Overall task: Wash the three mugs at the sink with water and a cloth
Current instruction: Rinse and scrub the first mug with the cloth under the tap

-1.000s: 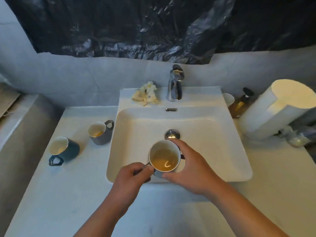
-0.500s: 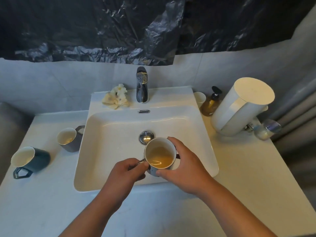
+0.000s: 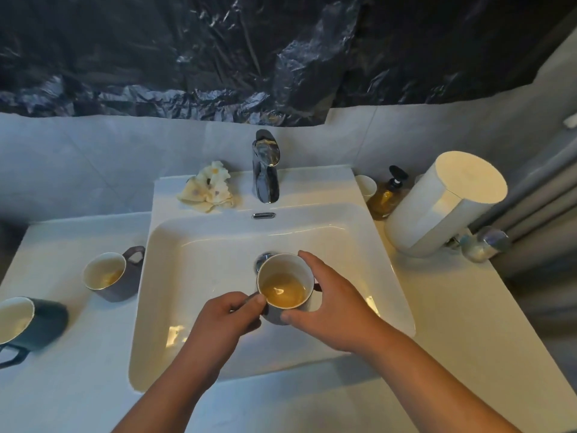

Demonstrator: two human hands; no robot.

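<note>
At frame centre, above the sink [image 3: 203, 276] basin, the mug [image 3: 285, 290] is held upright: the left hand [image 3: 228, 320] pinches its handle, the right hand [image 3: 337, 307] wraps fingers [image 3: 315, 265] round its wall. Glazed ceramic — rigid, brittle, likely slick once wet, weighted by brownish liquid. Grip handle and body together.

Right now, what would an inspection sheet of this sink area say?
Surface: white countertop around white rectangular basin.
Job's things: grey mug holding brownish liquid, over the basin; second grey mug and dark teal mug on the counter, left; crumpled pale cloth beside chrome tap.
Clutter: amber pump bottle, tall white cylindrical container.
Hands: left hand pinches the held mug's handle; right hand wraps its side.
Cables: nothing seen.
Surroundings: black plastic sheeting above grey wall.
</note>
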